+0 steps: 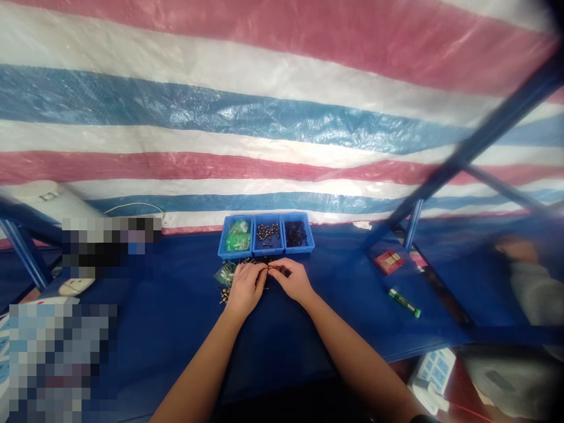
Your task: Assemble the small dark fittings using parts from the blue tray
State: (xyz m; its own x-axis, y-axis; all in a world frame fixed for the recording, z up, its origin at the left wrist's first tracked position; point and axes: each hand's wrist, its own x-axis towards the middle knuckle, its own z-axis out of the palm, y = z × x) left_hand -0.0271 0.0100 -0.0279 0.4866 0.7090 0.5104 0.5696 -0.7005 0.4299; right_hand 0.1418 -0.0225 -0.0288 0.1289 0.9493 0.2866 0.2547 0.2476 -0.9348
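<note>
My left hand and my right hand meet above the blue table, just in front of three joined blue bins. The fingertips of both pinch a small, thin metal piece, too small to name and mostly covered. Beside my left hand lie a pile of small brass-coloured and dark parts and a clear greenish plastic bag. The left bin contains a green plastic bag, the middle one small brass-coloured parts, the right one black parts.
On the right of the blue table are a red box and a green tube. A blue metal frame slants up at the right. Striped sheeting hangs behind. Another person's arm blurs at far right.
</note>
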